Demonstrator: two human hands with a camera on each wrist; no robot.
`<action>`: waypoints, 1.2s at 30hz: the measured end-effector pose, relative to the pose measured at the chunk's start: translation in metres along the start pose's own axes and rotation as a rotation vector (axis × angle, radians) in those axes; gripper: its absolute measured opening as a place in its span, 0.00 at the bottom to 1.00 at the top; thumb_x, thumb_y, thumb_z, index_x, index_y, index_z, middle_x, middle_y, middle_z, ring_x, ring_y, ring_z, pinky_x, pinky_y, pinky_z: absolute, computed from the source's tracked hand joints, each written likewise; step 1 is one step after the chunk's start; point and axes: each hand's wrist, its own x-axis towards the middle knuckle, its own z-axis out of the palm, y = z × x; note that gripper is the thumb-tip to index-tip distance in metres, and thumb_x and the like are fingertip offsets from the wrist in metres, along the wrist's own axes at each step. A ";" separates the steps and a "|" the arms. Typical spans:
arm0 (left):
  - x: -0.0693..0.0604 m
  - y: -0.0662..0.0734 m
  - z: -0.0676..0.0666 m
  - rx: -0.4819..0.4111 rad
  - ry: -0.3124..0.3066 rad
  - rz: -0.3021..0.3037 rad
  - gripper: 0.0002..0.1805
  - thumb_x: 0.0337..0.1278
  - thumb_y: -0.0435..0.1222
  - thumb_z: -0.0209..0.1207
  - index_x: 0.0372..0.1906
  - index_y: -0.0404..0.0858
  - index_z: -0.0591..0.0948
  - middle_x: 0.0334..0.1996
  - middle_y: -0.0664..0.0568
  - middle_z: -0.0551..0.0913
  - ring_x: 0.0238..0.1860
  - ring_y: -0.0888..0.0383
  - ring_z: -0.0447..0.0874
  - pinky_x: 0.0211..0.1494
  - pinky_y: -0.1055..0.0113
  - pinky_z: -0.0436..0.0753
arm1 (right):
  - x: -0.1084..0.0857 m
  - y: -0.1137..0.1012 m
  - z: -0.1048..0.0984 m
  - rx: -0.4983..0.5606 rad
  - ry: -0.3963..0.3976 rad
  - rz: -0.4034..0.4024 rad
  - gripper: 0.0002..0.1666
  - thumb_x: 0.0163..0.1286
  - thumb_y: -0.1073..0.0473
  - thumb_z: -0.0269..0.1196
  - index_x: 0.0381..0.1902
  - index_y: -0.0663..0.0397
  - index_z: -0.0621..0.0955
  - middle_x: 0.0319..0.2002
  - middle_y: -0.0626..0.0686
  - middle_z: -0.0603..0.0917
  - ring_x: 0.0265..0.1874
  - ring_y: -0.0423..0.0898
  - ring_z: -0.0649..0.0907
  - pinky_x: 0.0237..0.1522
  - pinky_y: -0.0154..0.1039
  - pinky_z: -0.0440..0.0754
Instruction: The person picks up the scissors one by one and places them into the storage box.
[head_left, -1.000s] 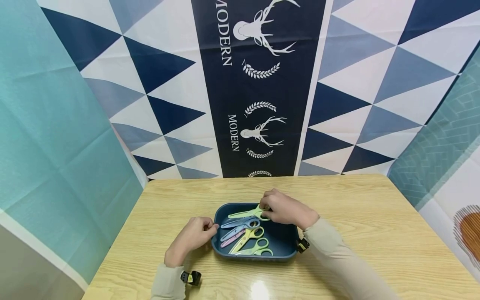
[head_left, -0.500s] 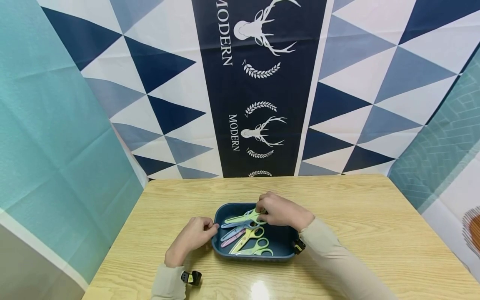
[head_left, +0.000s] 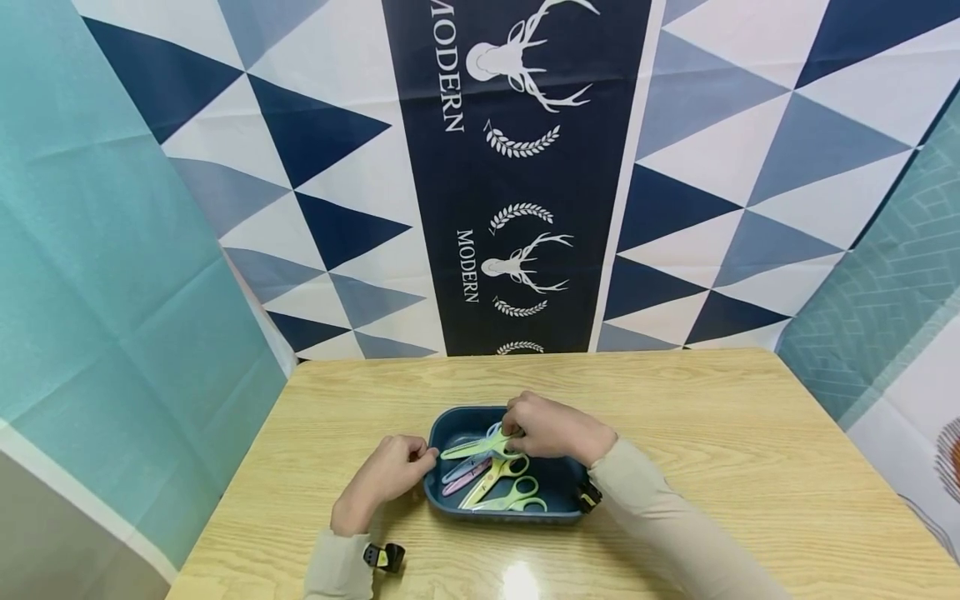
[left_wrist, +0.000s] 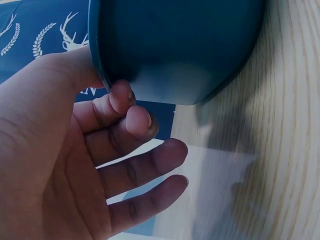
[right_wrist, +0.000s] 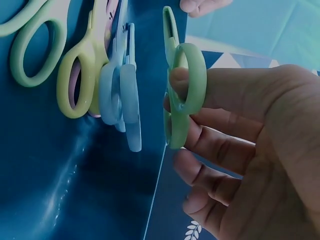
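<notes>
My left hand (head_left: 393, 468) pinches the left rim of a dark blue tray (head_left: 525, 516) between thumb and forefinger; its other fingers hang loosely below. Over the tray, my right hand (head_left: 553, 427) holds a pair of light green scissors (head_left: 467, 450) by the handles, thumb through one loop in the right wrist view. Their blades point left, across a group of scissors lying in the tray. Blue scissors (right_wrist: 131, 102) lie nearest, partly covered in the head view. Beside them are pink scissors (head_left: 463, 481), yellow scissors (head_left: 491, 479) and another green pair (head_left: 517, 497) at the front.
The tray stands on a light wooden table (head_left: 675, 400). Behind the table hangs a patterned cloth (head_left: 517, 183) with triangles and deer heads. A turquoise cloth (head_left: 135, 275) borders the left side.
My right hand has moved left and towards me with the green scissors, carrying them from the tray's back side over the blue scissors. My left hand has stayed at the rim.
</notes>
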 end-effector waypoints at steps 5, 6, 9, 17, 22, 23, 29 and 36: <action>0.000 0.000 0.002 0.000 0.002 0.004 0.22 0.72 0.37 0.58 0.17 0.45 0.71 0.13 0.63 0.65 0.15 0.68 0.62 0.24 0.73 0.64 | 0.001 -0.003 0.002 0.024 -0.046 0.028 0.08 0.68 0.58 0.71 0.42 0.55 0.90 0.40 0.49 0.86 0.42 0.43 0.84 0.45 0.38 0.84; 0.000 0.000 0.002 0.001 0.002 0.004 0.22 0.72 0.37 0.58 0.17 0.45 0.71 0.13 0.63 0.65 0.15 0.68 0.62 0.23 0.73 0.64 | 0.002 -0.004 0.003 0.032 -0.055 0.036 0.08 0.68 0.58 0.71 0.42 0.55 0.90 0.40 0.49 0.86 0.41 0.42 0.84 0.44 0.38 0.84; -0.001 0.000 0.001 0.000 0.003 0.004 0.22 0.72 0.38 0.57 0.17 0.45 0.71 0.13 0.63 0.65 0.15 0.68 0.63 0.23 0.73 0.64 | 0.003 -0.006 0.002 0.059 -0.079 0.065 0.07 0.67 0.58 0.71 0.40 0.54 0.90 0.38 0.47 0.87 0.36 0.39 0.82 0.42 0.37 0.83; -0.001 0.000 0.001 0.005 0.003 0.008 0.22 0.72 0.39 0.57 0.17 0.45 0.71 0.13 0.63 0.65 0.15 0.68 0.62 0.23 0.73 0.64 | 0.006 -0.009 0.005 0.107 -0.152 0.060 0.11 0.67 0.59 0.71 0.23 0.48 0.86 0.19 0.39 0.75 0.19 0.36 0.67 0.26 0.32 0.68; -0.001 0.000 0.001 0.002 0.003 0.002 0.22 0.72 0.38 0.57 0.17 0.45 0.71 0.13 0.63 0.66 0.15 0.68 0.63 0.23 0.73 0.64 | 0.007 -0.009 0.007 0.095 -0.144 0.051 0.16 0.66 0.60 0.71 0.18 0.47 0.83 0.17 0.39 0.70 0.17 0.37 0.63 0.25 0.33 0.63; 0.000 0.000 0.001 0.003 0.003 0.003 0.22 0.72 0.38 0.57 0.17 0.45 0.71 0.13 0.63 0.66 0.15 0.68 0.63 0.23 0.73 0.64 | 0.007 -0.009 0.007 0.097 -0.146 0.052 0.16 0.66 0.60 0.71 0.18 0.48 0.83 0.17 0.39 0.69 0.17 0.37 0.62 0.25 0.33 0.63; -0.001 0.000 0.001 0.006 0.003 0.007 0.22 0.72 0.38 0.57 0.17 0.46 0.71 0.13 0.63 0.65 0.15 0.68 0.63 0.23 0.73 0.64 | 0.008 -0.009 0.008 0.125 -0.152 0.054 0.11 0.67 0.61 0.71 0.24 0.51 0.85 0.18 0.40 0.68 0.18 0.38 0.62 0.26 0.33 0.62; -0.001 0.000 0.001 -0.008 0.000 0.009 0.22 0.73 0.38 0.57 0.17 0.46 0.71 0.13 0.63 0.64 0.15 0.68 0.61 0.23 0.73 0.63 | 0.010 -0.012 0.009 0.152 -0.156 0.036 0.08 0.66 0.61 0.72 0.26 0.52 0.86 0.19 0.40 0.68 0.18 0.37 0.61 0.27 0.34 0.63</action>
